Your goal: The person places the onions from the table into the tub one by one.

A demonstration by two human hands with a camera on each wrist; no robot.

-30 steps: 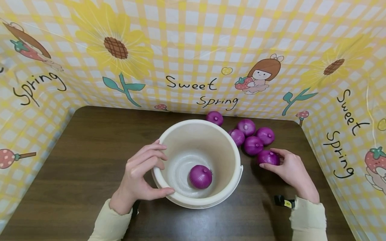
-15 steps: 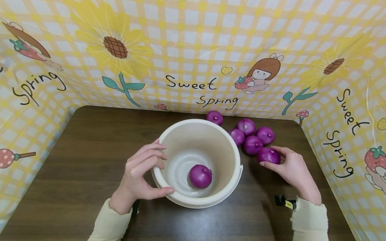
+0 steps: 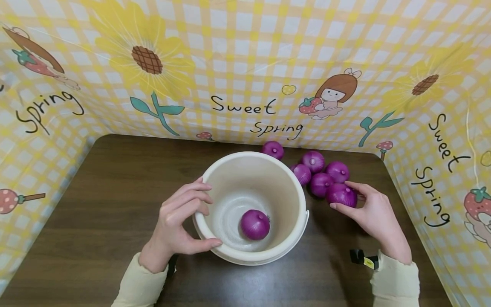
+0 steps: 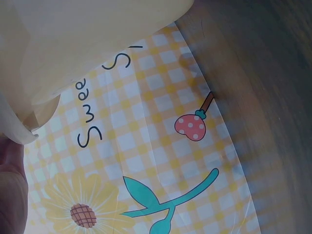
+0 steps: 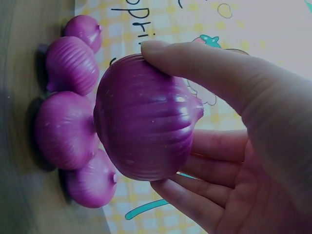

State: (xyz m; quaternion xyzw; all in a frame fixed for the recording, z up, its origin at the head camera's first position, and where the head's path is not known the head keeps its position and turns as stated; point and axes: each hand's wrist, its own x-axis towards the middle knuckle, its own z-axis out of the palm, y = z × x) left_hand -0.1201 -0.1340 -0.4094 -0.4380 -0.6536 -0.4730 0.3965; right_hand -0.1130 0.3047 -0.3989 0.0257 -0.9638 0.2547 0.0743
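My left hand (image 3: 184, 219) grips the left rim of a cream-coloured plastic bucket (image 3: 253, 256), thumb outside at the front and fingers over the edge. Inside, one purple onion (image 3: 255, 224) lies on the bucket's floor. To the right of the bucket, my right hand (image 3: 374, 213) holds another purple onion (image 3: 341, 195) between thumb and fingertips. The right wrist view shows this held onion (image 5: 146, 117) large, with several others behind it. In the left wrist view the bucket wall (image 4: 97, 39) fills the upper left corner, and little of the hand shows.
Several more purple onions (image 3: 313, 161) sit clustered behind the held one, and a single onion (image 3: 272, 150) stands at the back edge behind the bucket. A wire handle (image 3: 307, 217) hangs at the bucket's right. Yellow checked cloth (image 3: 245, 64) walls the brown table (image 3: 126, 183) on three sides.
The right hand has raised its onion slightly, and the onion now overlaps more of the cluster behind it. The left hand and the bucket have stayed where they were.
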